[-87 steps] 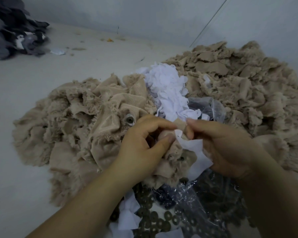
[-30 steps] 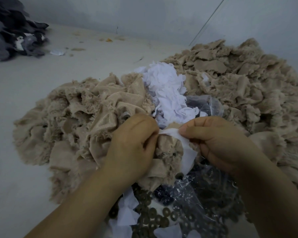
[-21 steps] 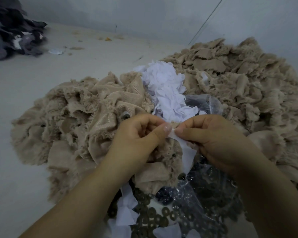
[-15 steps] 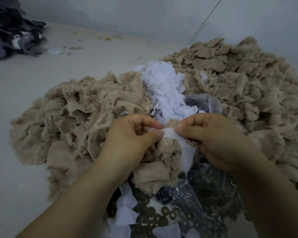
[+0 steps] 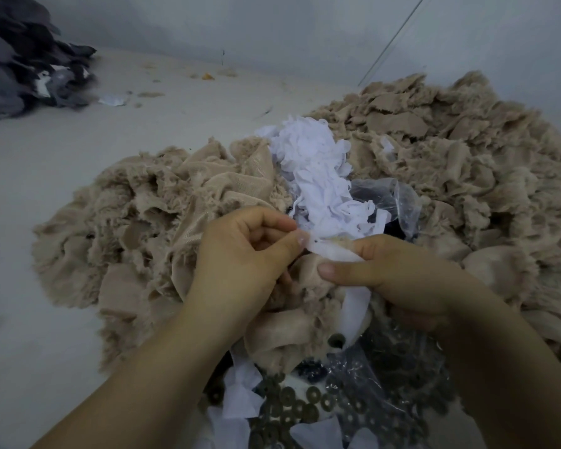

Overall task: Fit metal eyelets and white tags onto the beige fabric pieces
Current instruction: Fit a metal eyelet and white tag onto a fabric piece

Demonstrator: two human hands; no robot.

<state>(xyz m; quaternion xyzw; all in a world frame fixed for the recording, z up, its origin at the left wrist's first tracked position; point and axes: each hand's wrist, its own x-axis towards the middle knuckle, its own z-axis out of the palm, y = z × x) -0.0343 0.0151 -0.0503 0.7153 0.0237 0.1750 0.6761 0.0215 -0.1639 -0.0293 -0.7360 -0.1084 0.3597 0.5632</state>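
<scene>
A beige fabric piece (image 5: 292, 328) hangs between my two hands at the centre. My left hand (image 5: 240, 264) pinches the left end of a white tag (image 5: 332, 254) against the fabric with thumb and forefinger. My right hand (image 5: 392, 277) grips the tag and the fabric, its thumb pressing on the beige cloth. The tag bends over the fabric and hangs down toward a dark metal eyelet (image 5: 336, 340) at the piece's lower edge. Several loose eyelets (image 5: 292, 406) lie below in a clear plastic bag.
Beige fabric is heaped at the left (image 5: 143, 228) and in a larger pile at the right (image 5: 460, 170). A mound of white tags (image 5: 318, 170) sits between them. Dark cloth (image 5: 23, 59) lies at the far left on the pale floor (image 5: 46, 150).
Both hands have kept hold of the piece. My right thumb has slid down onto the beige fabric, and the tag is now stretched flatter between the two hands.
</scene>
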